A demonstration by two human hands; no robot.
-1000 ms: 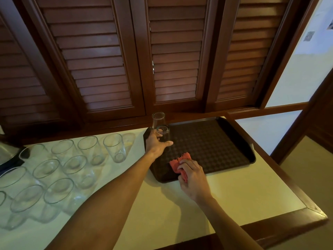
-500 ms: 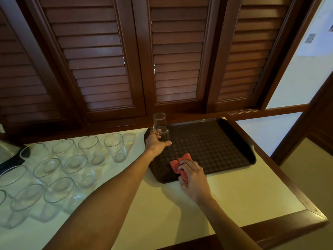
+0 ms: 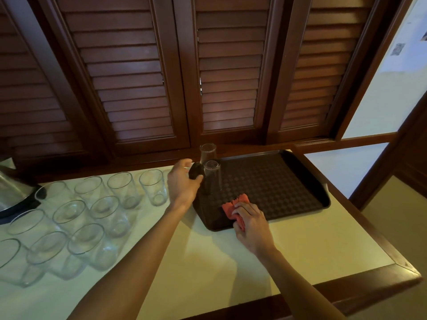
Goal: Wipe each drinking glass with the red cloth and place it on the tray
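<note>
Drinking glasses: two stand inverted on the brown tray (image 3: 277,181) at its far left corner, the nearer glass (image 3: 212,177) in front of the rear glass (image 3: 208,152), close together; whether they touch cannot be told. Unwiped stock: roughly a dozen upright glasses (image 3: 92,215) grouped on the pale counter (image 3: 219,262) to the left of the tray, the nearest one (image 3: 153,187) just left of the left hand (image 3: 183,185). Left hand: fingers loosely spread, holding nothing, hovering just beside the nearer tray glass and apart from it. Right hand (image 3: 251,227): fingers curled around the red cloth (image 3: 234,206), bunched at the tray's near left edge. Kettle (image 3: 11,190), partly in view, at far left. Step in hand, by judgement: fetching the next glass from the counter group. Handling notes: take the outermost glass by its lower wall, lift straight up so neighbours are not knocked, bring it to the cloth instead of reaching the cloth across the group, wipe inside and out, then set it rim down beside the two already placed, leaving a small gap.
</note>
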